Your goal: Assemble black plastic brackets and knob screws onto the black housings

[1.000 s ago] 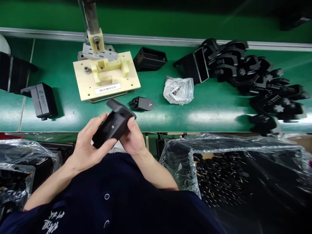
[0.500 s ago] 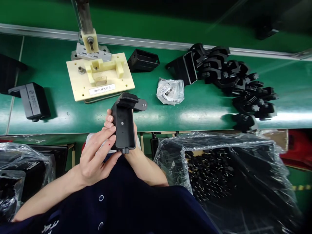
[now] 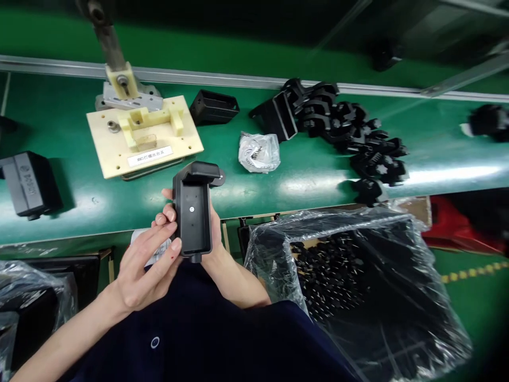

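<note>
Between my hands is a black plastic housing (image 3: 193, 225), its hollow side turned up toward me. A small bright round spot shows on its floor, a hooked lip stands at the far end and a small knob sticks out at the near end. The fingers of my left hand (image 3: 147, 260) press along its left wall. My right hand (image 3: 214, 233) supports it from behind and from the right; most of its fingers are hidden. Past the housing is a cream jig plate (image 3: 186, 146) with raised blocks and a lever clamp (image 3: 123, 85).
Beyond the hands, the green bench holds a black frame (image 3: 214, 107), a clear bag (image 3: 259, 153) and a heap of black brackets (image 3: 338, 119). Another housing (image 3: 29, 183) lies left. Below right, a plastic-lined bin (image 3: 274, 249) contains many black screw-like parts (image 3: 334, 276).
The view has shifted to the right, so the bench things appear further left. The housing is turned slightly and its side arm shows less. Both hands still hold it.
</note>
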{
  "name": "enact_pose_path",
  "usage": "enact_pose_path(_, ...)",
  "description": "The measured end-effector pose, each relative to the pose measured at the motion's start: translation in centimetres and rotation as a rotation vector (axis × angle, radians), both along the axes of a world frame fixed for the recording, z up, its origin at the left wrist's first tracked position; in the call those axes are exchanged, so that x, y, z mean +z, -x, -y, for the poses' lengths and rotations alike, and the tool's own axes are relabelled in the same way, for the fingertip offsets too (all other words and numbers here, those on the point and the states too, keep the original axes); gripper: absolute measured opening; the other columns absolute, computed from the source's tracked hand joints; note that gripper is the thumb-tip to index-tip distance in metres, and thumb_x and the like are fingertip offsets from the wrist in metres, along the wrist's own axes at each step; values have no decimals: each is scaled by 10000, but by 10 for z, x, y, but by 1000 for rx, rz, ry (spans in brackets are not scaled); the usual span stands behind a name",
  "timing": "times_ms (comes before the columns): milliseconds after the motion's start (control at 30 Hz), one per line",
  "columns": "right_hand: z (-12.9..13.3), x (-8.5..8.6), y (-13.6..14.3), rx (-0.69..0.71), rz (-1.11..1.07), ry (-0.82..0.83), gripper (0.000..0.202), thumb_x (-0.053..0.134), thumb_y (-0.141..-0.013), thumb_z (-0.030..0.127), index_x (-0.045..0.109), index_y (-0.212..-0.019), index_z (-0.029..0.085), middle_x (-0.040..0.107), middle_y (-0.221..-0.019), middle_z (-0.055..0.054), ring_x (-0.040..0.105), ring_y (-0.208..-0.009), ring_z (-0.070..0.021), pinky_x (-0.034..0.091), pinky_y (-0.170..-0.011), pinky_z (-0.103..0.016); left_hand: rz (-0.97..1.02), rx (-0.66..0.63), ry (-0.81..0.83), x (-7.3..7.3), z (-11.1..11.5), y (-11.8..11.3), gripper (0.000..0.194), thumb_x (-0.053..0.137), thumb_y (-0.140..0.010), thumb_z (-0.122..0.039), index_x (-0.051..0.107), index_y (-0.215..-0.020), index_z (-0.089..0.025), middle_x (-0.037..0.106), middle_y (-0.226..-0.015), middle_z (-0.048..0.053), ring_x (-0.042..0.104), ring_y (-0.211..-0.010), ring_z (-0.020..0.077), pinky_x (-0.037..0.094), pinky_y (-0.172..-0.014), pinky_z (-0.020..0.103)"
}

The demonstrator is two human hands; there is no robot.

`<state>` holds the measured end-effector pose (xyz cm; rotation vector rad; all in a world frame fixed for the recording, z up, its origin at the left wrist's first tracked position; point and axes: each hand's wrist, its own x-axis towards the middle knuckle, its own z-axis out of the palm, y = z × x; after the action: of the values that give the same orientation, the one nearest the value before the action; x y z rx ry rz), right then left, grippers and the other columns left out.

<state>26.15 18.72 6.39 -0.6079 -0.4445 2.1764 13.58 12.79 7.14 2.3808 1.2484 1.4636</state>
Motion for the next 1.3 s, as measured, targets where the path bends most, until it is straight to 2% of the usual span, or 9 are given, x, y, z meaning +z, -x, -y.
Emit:
enact_pose_path(100, -9, 6, -29, -133, 138, -146, 691, 222, -919, 734, 577, -1148, 187, 553, -782, -47, 568, -692, -179, 557, -660, -348, -15, -5, -32, -6, -3, 16, 635, 709, -679, 66, 591, -1278, -111, 641, -1204, 209, 658, -1043, 311, 588, -814, 405)
enact_pose_path(167, -17, 9, -59, -313, 308, -253, 665, 247, -918, 733, 566, -1151, 198, 587, -857, -62, 582, -699, -178, 549, -625, -332, -33, 34, -29, -15, -6, 30, 680, 707, -662, 88, 594, -1296, -132, 656, -1190, 196, 668, -998, 302, 572, -798, 392)
enact_pose_path(333, -29, 3, -143, -950, 988, -456, 535, 506, -871, 656, 553, -1157, 206, 618, -1009, -65, 631, -902, -205, 551, -815, -359, -169, 123, 57, -53, -10, 66, 670, 746, -711, -25, 573, -1333, -202, 670, -1185, 154, 678, -942, 290, 545, -799, 387)
enact_pose_path(400, -31, -4, -170, -1056, 1292, -479, 579, 574, -843, 619, 513, -1244, 205, 608, -1102, -76, 613, -1007, -223, 527, -901, -387, -245, 131, 112, -69, -9, 74, 654, 740, -740, -70, 549, -1353, -195, 657, -1202, 168, 671, -969, 309, 543, -827, 411)
enact_pose_path(533, -40, -23, -202, -920, 1819, -497, 702, 568, -838, 566, 395, -1383, 158, 532, -1297, -153, 536, -1187, -290, 455, -1016, -484, -355, 87, 93, -85, -12, 80, 603, 733, -760, -113, 543, -1331, -136, 655, -1174, 213, 660, -986, 355, 522, -854, 453)
enact_pose_path(633, -49, -30, -205, -673, 2206, -491, 690, 547, -859, 465, 360, -1418, 107, 491, -1338, -199, 494, -1232, -335, 445, -1016, -507, -376, 77, 85, -85, -17, 79, 524, 711, -781, -132, 564, -1283, -102, 651, -1164, 231, 653, -988, 366, 510, -853, 459)
enact_pose_path(700, -53, -29, -202, -508, 2335, -434, 680, 517, -879, 423, 339, -1434, 73, 504, -1305, -218, 526, -1179, -350, 479, -965, -503, -385, 70, 87, -83, -20, 77, 489, 695, -799, -148, 567, -1268, -94, 644, -1171, 237, 647, -998, 368, 507, -850, 459)
enact_pose_path(967, -29, -13, -200, -166, 2384, -280, 844, 534, -869, 479, 161, -1532, 113, 486, -1322, -221, 587, -1046, -380, 535, -825, -502, -370, 69, 105, -84, -19, 77, 451, 675, -812, -164, 574, -1245, -90, 639, -1176, 234, 632, -1032, 368, 498, -885, 469)
enact_pose_path(1300, -24, -11, -204, -209, 2268, -258, 859, 625, -829, 454, 276, -1479, 14, 606, -1149, -248, 591, -1044, -401, 479, -890, -523, -373, 75, 128, -83, -23, 76, 439, 669, -820, -174, 577, -1244, -108, 630, -1209, 221, 616, -1082, 377, 497, -921, 484)
